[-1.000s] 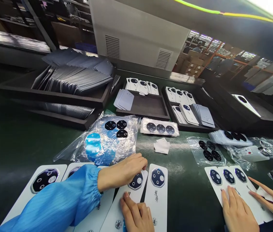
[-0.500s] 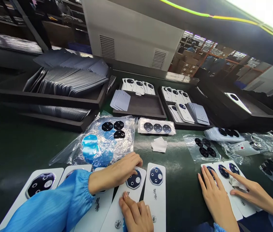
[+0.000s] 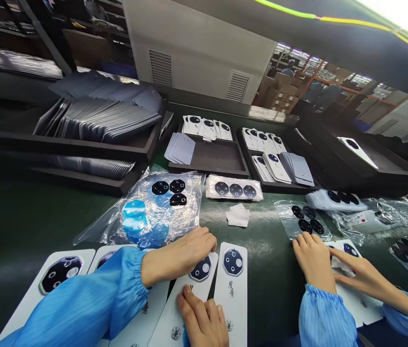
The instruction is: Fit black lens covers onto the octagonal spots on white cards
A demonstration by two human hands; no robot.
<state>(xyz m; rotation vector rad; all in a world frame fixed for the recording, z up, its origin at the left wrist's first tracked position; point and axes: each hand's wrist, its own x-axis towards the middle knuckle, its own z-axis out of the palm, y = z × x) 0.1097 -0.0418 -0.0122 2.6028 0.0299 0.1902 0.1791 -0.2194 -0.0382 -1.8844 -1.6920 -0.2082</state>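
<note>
In the head view, my left hand [image 3: 185, 251] reaches in from the left, fingers curled down over the upper end of a white panel [image 3: 169, 311]. Its fingertips are by the panel's dark octagonal plate [image 3: 201, 268] with round holes; whether they pinch anything is hidden. My right hand [image 3: 206, 318] rests on the same panel lower down, fingers partly bent and lying on its surface. Another white panel [image 3: 231, 303] lies to the right, partly under that hand. More panels [image 3: 61, 274] fan out leftward beneath my left sleeve.
A clear plastic bag [image 3: 117, 226] bears black octagons and blue film discs. Beyond are a packet of octagons [image 3: 234, 189], white paper pieces [image 3: 238, 215] and black trays [image 3: 218, 161] of panels. At right, a co-worker's hands [image 3: 312, 255] work over similar panels.
My left hand has shifted slightly right, toward the panel's upper right corner. My right hand stays put. The co-worker's nearer hand has moved up to the top of their panels.
</note>
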